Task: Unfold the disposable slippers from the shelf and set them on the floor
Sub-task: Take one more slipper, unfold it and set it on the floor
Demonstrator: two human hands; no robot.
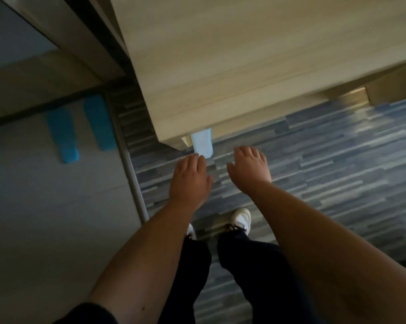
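Observation:
A pale white slipper with a light blue edge (202, 144) lies flat on the striped grey-blue carpet (325, 160), its far end hidden under the base of a beige wooden cabinet (244, 66). My left hand (190, 178) hovers palm down just in front of the slipper, fingers close to its near end, holding nothing. To the right, my right hand (249, 168) is also palm down with fingers spread and empty, apart from the slipper. Both forearms reach forward and down.
My white shoes (241, 219) and dark trousers stand on the carpet below the hands. Left of a metal floor strip (133, 174) is a grey tiled floor with several blue flat slipper shapes (63, 136). A dark doorframe rises at the upper left.

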